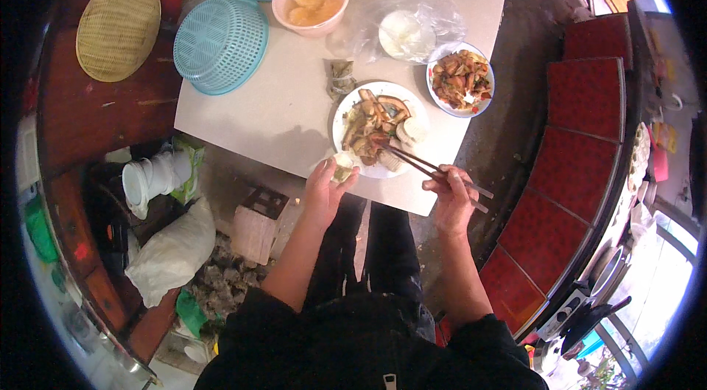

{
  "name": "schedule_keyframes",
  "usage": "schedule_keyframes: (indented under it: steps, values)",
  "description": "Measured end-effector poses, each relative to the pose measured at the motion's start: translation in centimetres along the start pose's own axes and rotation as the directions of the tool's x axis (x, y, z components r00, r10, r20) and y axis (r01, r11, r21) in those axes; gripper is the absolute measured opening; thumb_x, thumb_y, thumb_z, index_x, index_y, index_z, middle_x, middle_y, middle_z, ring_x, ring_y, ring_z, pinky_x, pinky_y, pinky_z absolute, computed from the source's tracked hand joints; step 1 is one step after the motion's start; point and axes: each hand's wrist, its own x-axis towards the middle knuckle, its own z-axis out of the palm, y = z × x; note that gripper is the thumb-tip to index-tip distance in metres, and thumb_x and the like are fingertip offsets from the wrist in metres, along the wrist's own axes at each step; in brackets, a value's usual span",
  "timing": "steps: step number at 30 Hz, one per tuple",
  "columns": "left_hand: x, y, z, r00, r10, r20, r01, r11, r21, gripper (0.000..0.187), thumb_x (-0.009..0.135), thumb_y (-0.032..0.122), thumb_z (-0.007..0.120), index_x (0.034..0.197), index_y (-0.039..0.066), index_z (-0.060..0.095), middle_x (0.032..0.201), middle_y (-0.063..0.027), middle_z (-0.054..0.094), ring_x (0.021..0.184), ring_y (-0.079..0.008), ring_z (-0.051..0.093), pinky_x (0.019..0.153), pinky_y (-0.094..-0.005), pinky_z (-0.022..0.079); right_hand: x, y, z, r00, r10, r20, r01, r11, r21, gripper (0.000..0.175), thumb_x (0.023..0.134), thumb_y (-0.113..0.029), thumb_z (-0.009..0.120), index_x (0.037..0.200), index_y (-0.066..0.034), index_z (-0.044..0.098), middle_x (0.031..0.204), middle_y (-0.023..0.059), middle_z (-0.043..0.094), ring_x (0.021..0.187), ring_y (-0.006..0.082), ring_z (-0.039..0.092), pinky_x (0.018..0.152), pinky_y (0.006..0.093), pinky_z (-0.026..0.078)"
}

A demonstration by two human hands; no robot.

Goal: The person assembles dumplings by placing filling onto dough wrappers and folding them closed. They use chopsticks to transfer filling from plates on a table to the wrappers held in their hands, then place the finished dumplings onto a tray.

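My left hand (326, 191) holds a small pale bun-like piece of food (342, 167), greenish on its lower side, at the near rim of a white plate (422, 105). In my right hand (454, 199) is a pair of dark chopsticks (415, 162), their tips in the cooked food (362, 127) on that plate. Pale round slices (411, 130) lie at the plate's right side. Just behind the plate sits a leaf-wrapped parcel tied with string (341, 79). A bowl of cooked meat and vegetables (461, 80) stands to the right.
On the light table (248, 130) are a pink ladle-like bowl with liquid and yellowish pieces (310, 3), a clear plastic bag around a white round item (406, 33), and an upturned blue basket (221, 45). A woven tray (119, 28) is left. Red-tiled counters (574, 169) run along the right.
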Motion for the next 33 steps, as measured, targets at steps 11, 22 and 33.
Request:
schedule_keyframes:
  steps: [11,22,33]
  values:
    - [0.7,-0.1,3.2,0.987,-0.098,0.128,0.116,0.983,-0.139,0.038,0.102,0.024,0.047,0.131,0.000,0.043,0.126,-0.0142,0.054,0.117,-0.0267,0.054,0.105,-0.0440,0.041,-2.9,-2.2,0.2,0.968,0.051,0.245,-0.016,0.990,-0.142,0.025,0.096,-0.016,0.054,0.103,0.0060,0.063,0.092,0.0176,0.065,0.070,0.0275,0.068,0.067,0.0352,0.057]
    - [1.1,-2.0,1.0,0.996,-0.069,-0.055,0.077,0.986,0.146,0.026,0.096,0.008,0.054,0.120,-0.002,0.049,0.109,-0.0137,0.061,0.099,-0.0260,0.065,0.085,-0.0340,0.056,-0.3,-0.1,1.7,0.998,-0.006,0.058,0.018,0.979,-0.203,0.023,0.096,-0.018,0.053,0.108,0.0002,0.060,0.086,0.0128,0.068,0.082,0.0205,0.066,0.081,0.0319,0.048]
    - [0.8,-0.1,-0.8,0.997,-0.079,-0.016,0.078,0.995,-0.060,0.032,0.095,0.011,0.056,0.123,-0.003,0.049,0.117,-0.0182,0.060,0.111,-0.0320,0.061,0.096,-0.0422,0.051,-0.4,1.0,0.7,0.992,-0.104,0.070,0.120,0.953,-0.280,0.026,0.099,-0.020,0.052,0.107,0.0035,0.058,0.098,0.0139,0.062,0.077,0.0230,0.068,0.078,0.0337,0.054]
